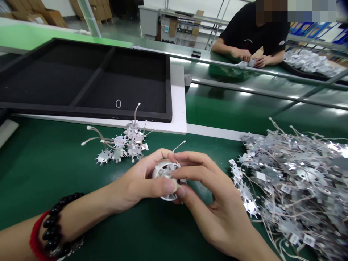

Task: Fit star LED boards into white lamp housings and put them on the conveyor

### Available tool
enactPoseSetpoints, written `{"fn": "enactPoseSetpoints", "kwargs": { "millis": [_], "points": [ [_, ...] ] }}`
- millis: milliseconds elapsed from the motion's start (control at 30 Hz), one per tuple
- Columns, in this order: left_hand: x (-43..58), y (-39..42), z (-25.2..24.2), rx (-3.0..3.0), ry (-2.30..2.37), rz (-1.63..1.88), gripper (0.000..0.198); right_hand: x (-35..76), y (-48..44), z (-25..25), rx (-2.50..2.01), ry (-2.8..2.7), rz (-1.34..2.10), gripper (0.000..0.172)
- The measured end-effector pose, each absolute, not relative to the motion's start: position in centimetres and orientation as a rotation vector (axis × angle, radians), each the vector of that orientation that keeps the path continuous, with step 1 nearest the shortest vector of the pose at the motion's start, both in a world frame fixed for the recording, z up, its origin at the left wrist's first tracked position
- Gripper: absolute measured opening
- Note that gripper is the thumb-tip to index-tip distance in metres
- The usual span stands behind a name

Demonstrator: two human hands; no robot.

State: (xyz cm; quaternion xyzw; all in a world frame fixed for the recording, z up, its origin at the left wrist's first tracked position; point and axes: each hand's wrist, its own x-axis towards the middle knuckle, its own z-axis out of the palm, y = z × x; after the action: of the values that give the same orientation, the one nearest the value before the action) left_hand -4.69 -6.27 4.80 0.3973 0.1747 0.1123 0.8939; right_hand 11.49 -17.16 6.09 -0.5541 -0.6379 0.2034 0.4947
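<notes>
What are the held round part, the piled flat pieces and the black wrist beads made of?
Round part: likely plastic, satin white, smooth molded-looking shape.
Flat pieces: probably sheet metal, shiny silver, thin edges, glints.
Beads: glossy black with highlights; glass, stone or plastic, unclear.

No wording comes through: tiny print on the small white rectangular labels across spiky silver metal plates, and the white mark on a black fabric sleeve is unreadable!

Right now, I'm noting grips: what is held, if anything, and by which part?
A round white spoked frame: the left hand holds its left side, the right hand its right side.
</notes>
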Motion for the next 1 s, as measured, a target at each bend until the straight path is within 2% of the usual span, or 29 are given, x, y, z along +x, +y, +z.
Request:
{"fn": "enactPoseSetpoints", "kwargs": {
  "millis": [200, 367, 500, 600, 800, 1000],
  "points": [
    [-4.6, -6.3, 4.7, 0.781, 0.391, 0.316, 0.037, 12.2, -17.1, 6.0, -1.339, -1.464, 0.572, 0.022],
    [-4.6, -6.2, 4.9, 0.724, 0.357, 0.355, 0.036, 12.6, -16.9, 6.0, -1.394, -1.529, 0.439, 0.021],
    [-4.6, -6.2, 4.8, 0.707, 0.305, 0.361, 0.035, 12.8, -16.8, 6.1, -1.393, -1.623, 0.31, 0.011],
    [-4.7, -6.2, 4.5, 0.719, 0.265, 0.352, 0.034, 12.8, -16.9, 6.2, -1.393, -1.656, 0.258, 0.013],
    [-4.6, -6.0, 3.9, 0.754, 0.163, 0.353, 0.03, 12.7, -17.0, 6.7, -1.415, -1.665, 0.285, 0.017],
    [-4.7, -6.1, 4.5, 0.749, 0.215, 0.354, 0.035, 12.5, -17.1, 6.9, -1.444, -1.613, 0.371, 0.017]
  ]
}}
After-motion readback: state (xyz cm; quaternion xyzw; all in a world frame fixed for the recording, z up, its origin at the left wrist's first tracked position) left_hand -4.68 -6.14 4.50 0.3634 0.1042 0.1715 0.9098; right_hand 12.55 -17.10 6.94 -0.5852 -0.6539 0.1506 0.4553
